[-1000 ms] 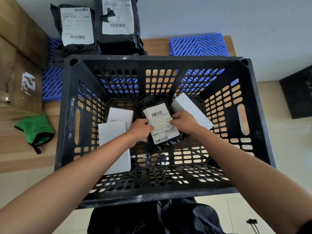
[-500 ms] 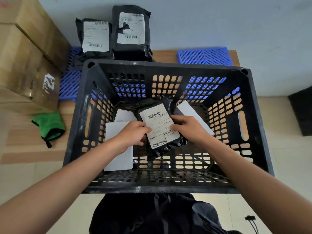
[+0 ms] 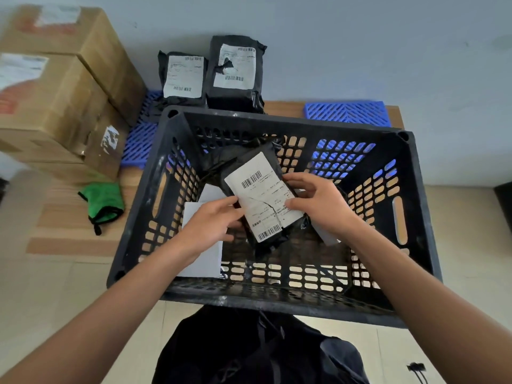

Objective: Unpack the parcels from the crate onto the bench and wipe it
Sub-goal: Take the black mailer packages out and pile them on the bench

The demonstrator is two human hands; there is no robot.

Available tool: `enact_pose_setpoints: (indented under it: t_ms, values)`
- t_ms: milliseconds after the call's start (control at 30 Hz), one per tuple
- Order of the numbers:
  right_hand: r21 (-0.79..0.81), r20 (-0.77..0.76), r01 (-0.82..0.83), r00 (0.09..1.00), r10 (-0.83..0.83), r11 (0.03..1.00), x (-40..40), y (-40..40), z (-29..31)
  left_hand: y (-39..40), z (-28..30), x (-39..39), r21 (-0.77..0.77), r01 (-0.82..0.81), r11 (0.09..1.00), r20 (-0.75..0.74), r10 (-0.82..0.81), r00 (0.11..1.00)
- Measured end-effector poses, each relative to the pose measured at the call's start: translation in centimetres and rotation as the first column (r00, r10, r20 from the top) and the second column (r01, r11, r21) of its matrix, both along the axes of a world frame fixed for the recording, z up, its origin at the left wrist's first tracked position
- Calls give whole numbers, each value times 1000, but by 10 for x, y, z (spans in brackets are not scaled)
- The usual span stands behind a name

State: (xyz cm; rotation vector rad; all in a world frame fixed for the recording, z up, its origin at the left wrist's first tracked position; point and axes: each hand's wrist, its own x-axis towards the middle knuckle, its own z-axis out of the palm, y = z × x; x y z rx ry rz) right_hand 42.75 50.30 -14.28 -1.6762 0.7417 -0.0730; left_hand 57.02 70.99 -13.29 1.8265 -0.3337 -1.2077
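A black slatted crate (image 3: 277,300) stands on the wooden bench (image 3: 69,231). Inside it, both my hands hold a black parcel (image 3: 260,200) with a white barcode label, lifted and tilted above the crate floor. My left hand (image 3: 213,220) grips its left edge. My right hand (image 3: 315,200) grips its right edge, thumb on the label. White flat parcels (image 3: 202,259) lie on the crate floor under my left arm, and another white one (image 3: 327,236) shows under my right wrist. Two black labelled parcels (image 3: 182,76) (image 3: 235,73) stand against the wall behind the crate.
Cardboard boxes (image 3: 55,87) are stacked at the left on the bench. A green cloth (image 3: 102,200) lies left of the crate. Blue plastic grids (image 3: 346,113) (image 3: 138,145) lie on the bench behind the crate. A black crate edge (image 3: 504,200) shows at far right.
Both hands have raised the black parcel up off the crate floor and tilted it. The view has shifted, so the boxes on the left show more.
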Motion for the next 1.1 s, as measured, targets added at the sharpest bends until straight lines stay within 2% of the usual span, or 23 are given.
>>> enact_pose_setpoints:
  t_ms: [33, 100, 200, 300, 367, 433, 567, 600, 767, 867, 967, 1033, 1100]
  values:
    - [-14, 14, -19, 1000, 19, 1000, 0, -4, 6, 3, 3, 2, 28, 7, 1000, 65, -9, 998]
    - [-68, 20, -71, 997, 73, 995, -1, -13, 20, 10, 9, 7, 76, 5, 997, 307, -28, 951]
    - [-190, -23, -192, 981, 191, 963, 1, -25, 44, 14, 23, 14, -38, -17, 999, 658, 38, 752]
    - [-311, -79, -330, 943, 322, 891, 6, -29, 70, 3, 43, 16, -118, 157, 981, 858, 21, 514]
    - [-377, -134, -411, 911, 390, 830, 12, -28, 84, -10, 54, 15, -71, 291, 954, 927, -44, 371]
    - [-433, -187, -477, 877, 442, 765, 17, -27, 95, -24, 61, 12, 29, 367, 930, 952, -137, 272]
    - [-483, -275, -572, 818, 505, 663, 25, -25, 110, -42, 64, 8, 241, 401, 884, 954, -292, 71]
    - [-492, -286, -580, 812, 509, 649, 26, -25, 113, -45, 63, 8, 274, 404, 873, 945, -322, 56]
    - [-492, -291, -580, 813, 505, 649, 27, -28, 117, -51, 58, 7, 281, 412, 867, 885, -401, 238]
    - [-483, -303, -597, 800, 517, 641, 27, -28, 117, -50, 53, 6, 240, 411, 879, 874, -380, 302]
    - [-504, -272, -574, 815, 512, 645, 28, -26, 118, -47, 49, 3, 138, 380, 914, 839, -312, 445]
    - [-585, -193, -479, 866, 462, 654, 28, -26, 118, -43, 45, 5, 76, 313, 947, 798, -246, 550]
    - [-669, -29, -262, 944, 328, 695, 25, -26, 117, -37, 44, 11, -35, 182, 983, 726, -100, 681]
